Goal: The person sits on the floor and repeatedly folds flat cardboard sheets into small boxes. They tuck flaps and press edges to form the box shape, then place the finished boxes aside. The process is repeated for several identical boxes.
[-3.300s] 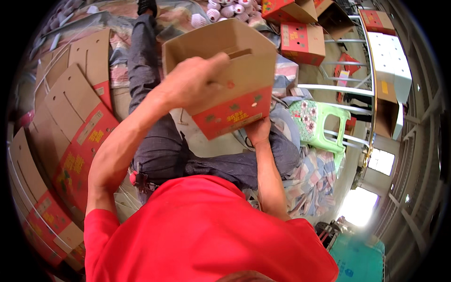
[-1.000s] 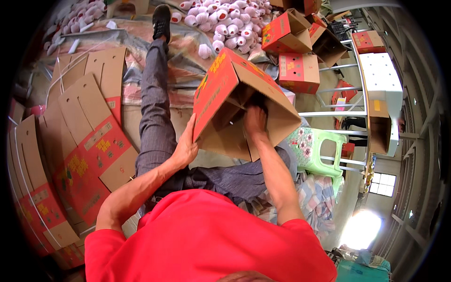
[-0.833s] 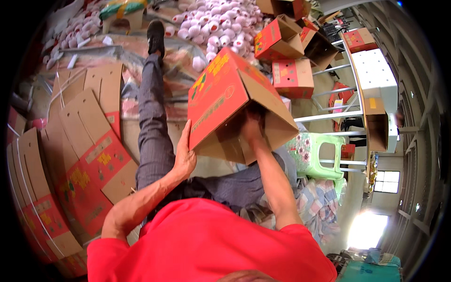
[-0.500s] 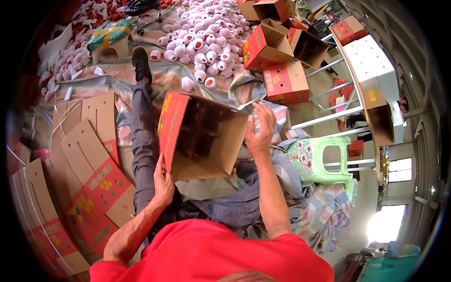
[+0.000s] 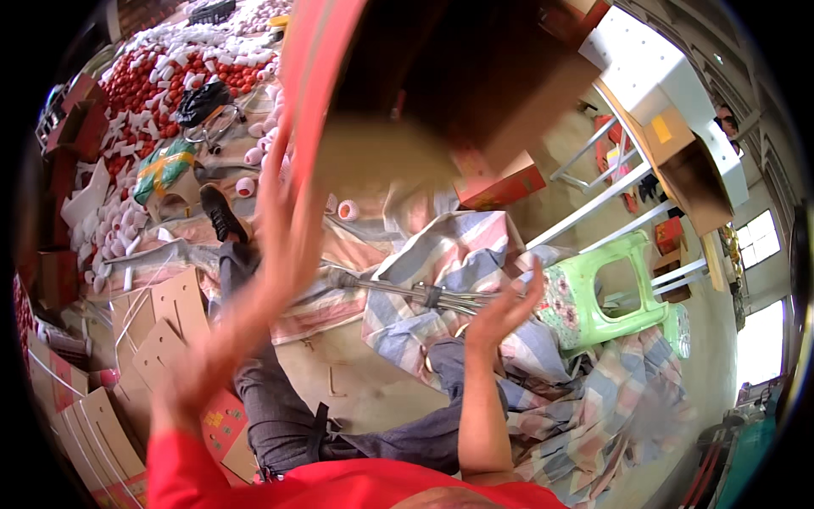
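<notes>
A red and brown open cardboard box (image 5: 381, 161) is up high in front of me, blurred by motion, its dark inside facing me. My left hand (image 5: 288, 225), also smeared, lies along the box's red left side with fingers stretched out flat. I cannot tell how firmly it touches. My right hand (image 5: 500, 316) is well below the box, holding nothing, its fingers apart. Just beyond it a bundle of thin metal rods (image 5: 428, 295), bound in the middle, lies on a striped cloth (image 5: 462, 246).
Flattened cartons (image 5: 174, 327) are stacked at my left. A green plastic stool (image 5: 615, 263) stands at the right, near a table (image 5: 670, 182) with white legs. Red fruit (image 5: 140, 93), some in white foam nets, covers the far left floor. Another red box (image 5: 506, 185) sits ahead.
The box has gone up and away from my lap. My right hand has let go of it and dropped back, while my left has risen along its side. The view has shifted.
</notes>
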Motion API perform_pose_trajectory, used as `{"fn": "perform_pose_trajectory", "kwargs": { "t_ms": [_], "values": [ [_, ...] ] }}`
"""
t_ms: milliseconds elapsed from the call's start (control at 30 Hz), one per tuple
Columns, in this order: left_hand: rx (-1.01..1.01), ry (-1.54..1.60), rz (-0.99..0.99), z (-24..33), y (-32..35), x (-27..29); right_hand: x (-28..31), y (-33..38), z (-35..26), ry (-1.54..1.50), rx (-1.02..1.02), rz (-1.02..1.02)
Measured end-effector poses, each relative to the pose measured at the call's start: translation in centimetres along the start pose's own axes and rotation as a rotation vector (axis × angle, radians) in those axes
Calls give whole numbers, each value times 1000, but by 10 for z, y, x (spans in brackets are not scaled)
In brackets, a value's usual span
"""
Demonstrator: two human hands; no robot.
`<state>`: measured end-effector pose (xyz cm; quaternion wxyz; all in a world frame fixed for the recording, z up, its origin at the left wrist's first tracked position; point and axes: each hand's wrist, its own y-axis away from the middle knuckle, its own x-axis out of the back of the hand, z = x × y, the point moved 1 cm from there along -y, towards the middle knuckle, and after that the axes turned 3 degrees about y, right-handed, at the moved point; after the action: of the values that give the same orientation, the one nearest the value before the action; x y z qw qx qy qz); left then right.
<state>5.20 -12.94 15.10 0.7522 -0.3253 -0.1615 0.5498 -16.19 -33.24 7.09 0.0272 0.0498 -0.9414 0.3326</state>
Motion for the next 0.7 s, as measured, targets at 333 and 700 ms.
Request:
{"fn": "perform_pose_trajectory", "kwargs": {
  "t_ms": [333,700],
  "values": [
    [-443,-1,-620,19,-172,-181,-17,23,16,199,167,-376],
    [470,-408,-240,-113,260,214,-50,88,32,128,-4,-763]
  ]
}}
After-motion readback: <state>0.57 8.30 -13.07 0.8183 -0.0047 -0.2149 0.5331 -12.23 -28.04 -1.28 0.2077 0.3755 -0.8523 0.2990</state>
